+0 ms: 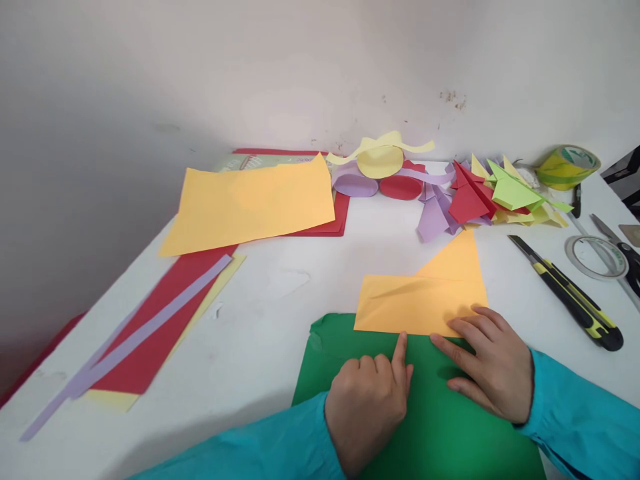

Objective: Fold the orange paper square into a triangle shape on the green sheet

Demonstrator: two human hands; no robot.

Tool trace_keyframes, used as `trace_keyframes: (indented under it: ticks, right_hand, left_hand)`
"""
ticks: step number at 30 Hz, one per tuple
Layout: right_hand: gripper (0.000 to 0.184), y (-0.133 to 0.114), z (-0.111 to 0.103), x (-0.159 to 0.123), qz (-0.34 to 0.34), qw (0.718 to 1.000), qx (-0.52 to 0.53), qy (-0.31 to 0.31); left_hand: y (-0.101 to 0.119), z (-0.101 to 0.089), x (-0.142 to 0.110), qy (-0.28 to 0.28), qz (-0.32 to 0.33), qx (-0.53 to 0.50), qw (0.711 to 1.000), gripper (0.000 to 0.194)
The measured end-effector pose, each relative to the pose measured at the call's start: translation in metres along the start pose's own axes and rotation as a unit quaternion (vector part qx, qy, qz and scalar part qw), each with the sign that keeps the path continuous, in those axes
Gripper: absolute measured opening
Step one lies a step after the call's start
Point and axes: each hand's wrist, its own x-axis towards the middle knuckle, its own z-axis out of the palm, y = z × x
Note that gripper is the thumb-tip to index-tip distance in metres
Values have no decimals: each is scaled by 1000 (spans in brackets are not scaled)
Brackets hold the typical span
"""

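Note:
A folded sheet of orange paper (420,303) lies with its near edge over a green sheet or mat (430,413). A slanted flap of it sticks up toward the back right. My left hand (370,400) is mostly curled, with its index finger stretched out and its tip touching the paper's near folded edge. On the right part of that edge rest the spread fingertips of my right hand (483,360), pressing from above. Neither hand grasps anything.
A large orange sheet (250,203), red paper (155,327) and lilac strips (155,323) lie left. Behind are curled paper shapes (380,160) and folded paper planes (470,193). Right: a utility knife (570,293), tape roll (597,257), scissors (627,253), yellow tape roll (567,167).

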Motion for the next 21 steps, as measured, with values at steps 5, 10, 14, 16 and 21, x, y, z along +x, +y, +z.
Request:
trace_keyframes:
  ticks: [5,10,14,16,21]
  right_hand:
    - [46,0,1,-1,2,1000,-3,0]
    - [45,0,1,-1,0,1000,-1,-1]
    - [46,0,1,-1,0,1000,-5,-1]
    - [46,0,1,-1,0,1000,-6,-1]
    - [47,0,1,-1,0,1000,-3,2]
  left_hand:
    - [0,0,1,4,-8,1,1000,31]
    - [-1,1,1,11,-7,0,1000,30]
    - [-2,0,1,7,-8,-1,1000,29]
    - [-2,0,1,5,-8,0,1000,29]
    - [-3,0,1,12,-9,0,1000,29]
